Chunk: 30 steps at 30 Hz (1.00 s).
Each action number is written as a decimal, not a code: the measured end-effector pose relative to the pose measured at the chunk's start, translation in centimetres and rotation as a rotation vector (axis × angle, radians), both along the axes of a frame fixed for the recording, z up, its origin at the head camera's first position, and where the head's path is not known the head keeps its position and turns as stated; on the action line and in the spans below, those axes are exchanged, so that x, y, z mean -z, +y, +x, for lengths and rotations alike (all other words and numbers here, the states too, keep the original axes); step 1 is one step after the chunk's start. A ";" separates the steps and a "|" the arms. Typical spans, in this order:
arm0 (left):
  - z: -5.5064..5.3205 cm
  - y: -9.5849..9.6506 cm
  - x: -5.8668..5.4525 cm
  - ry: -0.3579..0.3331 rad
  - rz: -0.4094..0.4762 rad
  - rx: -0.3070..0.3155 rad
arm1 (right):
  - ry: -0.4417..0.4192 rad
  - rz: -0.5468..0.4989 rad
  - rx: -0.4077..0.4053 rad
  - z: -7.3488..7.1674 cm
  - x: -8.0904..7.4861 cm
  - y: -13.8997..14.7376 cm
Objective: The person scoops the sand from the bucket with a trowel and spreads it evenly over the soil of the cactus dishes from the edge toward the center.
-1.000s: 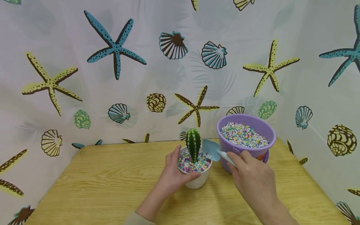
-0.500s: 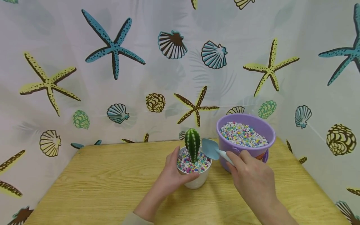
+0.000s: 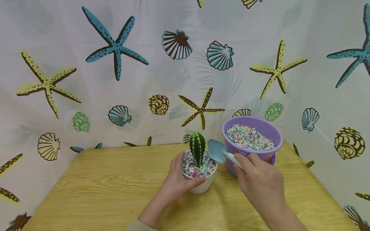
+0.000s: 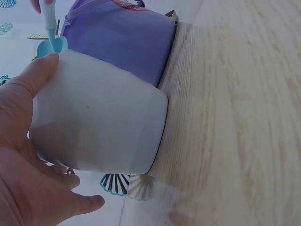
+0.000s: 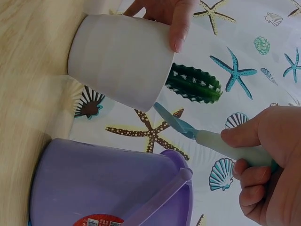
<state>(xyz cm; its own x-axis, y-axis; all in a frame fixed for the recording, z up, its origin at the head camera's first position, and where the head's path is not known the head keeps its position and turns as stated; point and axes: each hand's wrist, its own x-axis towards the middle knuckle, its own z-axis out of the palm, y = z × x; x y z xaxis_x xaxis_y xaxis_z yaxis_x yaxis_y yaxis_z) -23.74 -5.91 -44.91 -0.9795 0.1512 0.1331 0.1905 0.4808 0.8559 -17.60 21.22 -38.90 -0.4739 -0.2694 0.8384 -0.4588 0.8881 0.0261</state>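
A green cactus (image 3: pixel 198 149) stands upright in a white flower pot (image 3: pixel 202 186), among small multicoloured pebbles (image 3: pixel 192 168). My left hand (image 3: pixel 177 181) holds the pot by its left side, the thumb across the front near the rim; the left wrist view has some fingers off the pot wall (image 4: pixel 103 113). My right hand (image 3: pixel 261 179) grips the handle of a light blue toy trowel (image 3: pixel 216 150). Its blade is tilted at the pot's right rim, beside the cactus. In the right wrist view the trowel's tip (image 5: pixel 164 113) is at the rim; whether they touch I cannot tell.
A purple bucket (image 3: pixel 231 165) with similar pebbles (image 3: pixel 248 138) stands just right of the pot, behind my right hand. Its handle hangs down the side. The wooden table (image 3: pixel 115 186) meets a curtain (image 3: pixel 138 80) printed with starfish and shells at the back and sides.
The trowel blade has risen slightly and tipped more upright; pebbles seen at its edge a second ago no longer show there. The left hand keeps its hold on the pot.
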 end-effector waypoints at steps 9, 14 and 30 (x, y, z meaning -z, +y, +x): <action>0.0 -0.3 0.4 -0.023 0.036 0.014 | 0.035 -0.032 0.020 0.1 -1.2 0.2; 0.0 -0.4 0.4 -0.008 0.035 0.029 | 0.050 -0.027 0.027 0.2 -1.9 0.3; 0.1 -0.3 0.4 0.018 0.019 0.030 | -0.005 -0.039 0.046 -0.2 -3.3 2.2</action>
<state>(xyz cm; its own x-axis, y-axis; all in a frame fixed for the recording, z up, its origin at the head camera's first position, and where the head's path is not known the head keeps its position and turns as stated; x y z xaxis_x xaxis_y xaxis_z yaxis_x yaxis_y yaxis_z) -23.60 -6.23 -45.27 -0.9721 0.1773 0.1535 0.2196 0.4581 0.8614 -17.81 23.46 -35.55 -0.4892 -0.2148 0.8453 -0.4180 0.9084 -0.0110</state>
